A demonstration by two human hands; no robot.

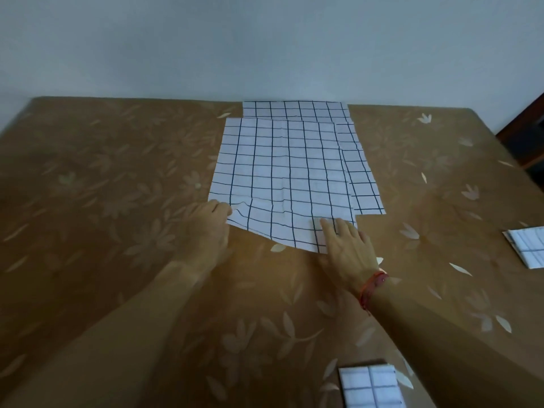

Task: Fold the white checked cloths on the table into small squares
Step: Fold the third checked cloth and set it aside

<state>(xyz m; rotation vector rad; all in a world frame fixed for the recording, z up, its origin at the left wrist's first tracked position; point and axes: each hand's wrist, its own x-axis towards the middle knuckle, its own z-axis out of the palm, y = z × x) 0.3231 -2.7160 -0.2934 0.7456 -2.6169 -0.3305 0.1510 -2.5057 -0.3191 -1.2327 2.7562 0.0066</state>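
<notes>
A stack of white checked cloths lies flat at the far middle of the table. The top cloth (pixel 282 178) is the largest and its near edge runs slanted. A lower cloth (pixel 360 172) sticks out at the right and another (pixel 294 108) at the back. My left hand (pixel 206 228) pinches the top cloth's near left corner. My right hand (pixel 344 245) rests on the near right corner with its fingers spread flat. Two folded checked squares lie apart: one (pixel 372 387) at the near edge, one (pixel 527 245) at the right edge.
The table (pixel 117 201) wears a brown cover with a pale flower pattern. A pale wall (pixel 265 39) rises right behind the table's far edge. A dark wooden piece of furniture (pixel 530 136) stands past the right corner.
</notes>
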